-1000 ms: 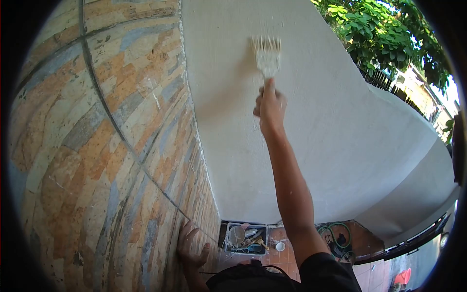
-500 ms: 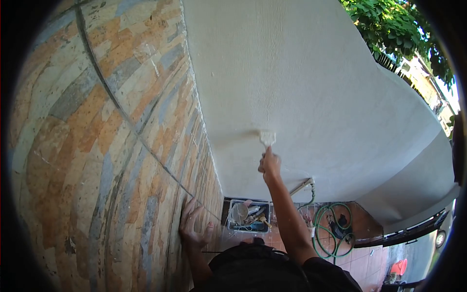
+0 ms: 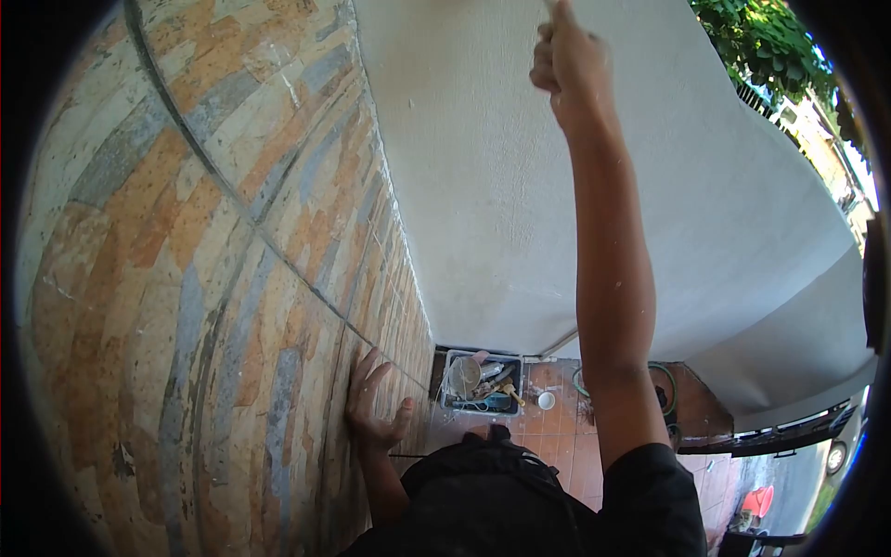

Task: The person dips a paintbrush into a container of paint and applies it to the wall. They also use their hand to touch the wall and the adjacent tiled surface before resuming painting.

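My right hand [image 3: 574, 63] is raised high along the pale wall [image 3: 464, 167], its fingers wrapped round the handle of a paintbrush [image 3: 551, 4]. Only a bit of that handle shows now, since the bristles lie beyond the top edge of the view. Streaky wet-looking marks run down the pale surface left of my forearm. My left hand [image 3: 376, 408] rests on the stone-patterned tiled wall [image 3: 223, 278], its fingers spread and nothing held.
A plastic crate [image 3: 521, 371] of tools sits on the tiled floor at the wall's foot. Beside it stands a white cup [image 3: 546, 401]. A green hose [image 3: 670, 376] is partly behind my right arm. Farther right are a red bucket [image 3: 758, 501] and a dark gate [image 3: 789, 432].
My right hand has moved far up the pale wall with the paintbrush, whose bristles have left the view. The white cup now shows beside the crate. My left hand stays on the tiled wall.
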The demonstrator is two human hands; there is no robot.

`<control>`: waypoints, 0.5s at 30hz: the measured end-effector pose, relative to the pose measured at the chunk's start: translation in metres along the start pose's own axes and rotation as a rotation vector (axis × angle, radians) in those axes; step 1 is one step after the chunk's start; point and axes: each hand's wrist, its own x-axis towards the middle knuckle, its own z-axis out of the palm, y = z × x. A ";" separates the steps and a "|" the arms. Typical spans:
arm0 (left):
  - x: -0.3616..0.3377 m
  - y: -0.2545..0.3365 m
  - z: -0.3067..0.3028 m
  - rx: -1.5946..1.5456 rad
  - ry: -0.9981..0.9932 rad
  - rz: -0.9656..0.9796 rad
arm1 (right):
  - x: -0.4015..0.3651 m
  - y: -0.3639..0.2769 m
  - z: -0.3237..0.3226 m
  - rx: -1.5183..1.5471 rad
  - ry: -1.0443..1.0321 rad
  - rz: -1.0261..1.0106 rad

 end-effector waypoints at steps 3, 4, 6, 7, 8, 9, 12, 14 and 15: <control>0.001 0.000 -0.003 -0.016 -0.009 -0.008 | -0.031 0.099 -0.021 -0.111 0.095 0.154; 0.001 -0.001 -0.003 -0.014 -0.019 0.003 | -0.052 0.127 -0.028 -0.115 0.131 0.207; -0.002 -0.004 -0.001 -0.016 -0.019 -0.001 | -0.097 0.188 -0.043 -0.261 0.165 0.275; -0.004 -0.009 -0.001 -0.054 -0.027 -0.012 | -0.119 0.221 -0.052 -0.377 0.189 0.261; -0.006 -0.011 0.000 -0.094 -0.037 -0.018 | -0.142 0.254 -0.063 -0.465 0.207 0.277; -0.005 -0.010 0.002 -0.100 -0.035 -0.015 | -0.167 0.292 -0.078 -0.557 0.216 0.321; -0.004 -0.008 0.000 -0.105 -0.050 -0.014 | -0.230 0.331 -0.113 -0.451 0.138 1.026; -0.004 -0.010 -0.001 -0.131 -0.086 0.016 | -0.250 0.326 -0.117 -0.599 0.164 1.019; -0.002 -0.013 0.000 -0.131 -0.082 0.023 | -0.249 0.325 -0.117 -0.747 0.188 0.984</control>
